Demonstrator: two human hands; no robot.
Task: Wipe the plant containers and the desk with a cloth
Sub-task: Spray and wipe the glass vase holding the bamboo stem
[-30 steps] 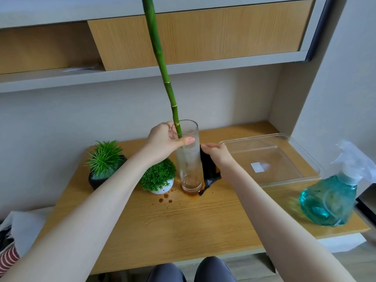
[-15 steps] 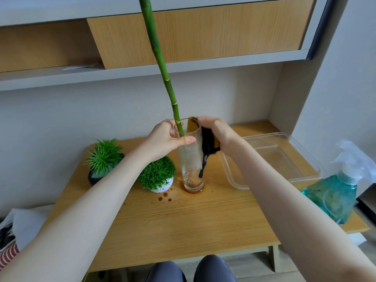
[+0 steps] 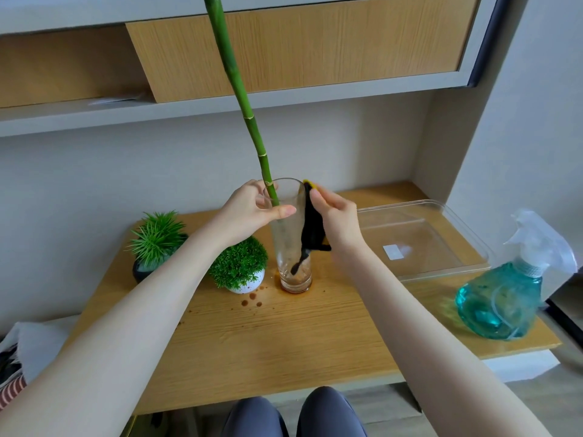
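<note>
A tall clear glass vase (image 3: 288, 244) stands on the wooden desk (image 3: 284, 335) with a long green bamboo stalk (image 3: 244, 111) leaning out of it. My left hand (image 3: 252, 209) grips the vase near its rim. My right hand (image 3: 337, 219) holds a black cloth (image 3: 310, 230) against the vase's right side, just below the rim; a corner of the cloth hangs down. Brown residue sits in the vase's bottom, and brown drops (image 3: 252, 299) stain the desk in front. Two small green plants stand to the left, one in a white pot (image 3: 241, 269), one in a dark pot (image 3: 154, 242).
A clear plastic tray (image 3: 422, 238) lies at the desk's right. A teal spray bottle (image 3: 508, 291) stands at the right front corner. A shelf and wooden cabinet (image 3: 296, 42) hang above. Fabric items (image 3: 19, 351) lie left of the desk. My knees (image 3: 293, 414) are under the front edge.
My right hand slid the black cloth up the vase's right side from mid-height to the rim, then slightly back down. My left hand kept its grip on the vase.
</note>
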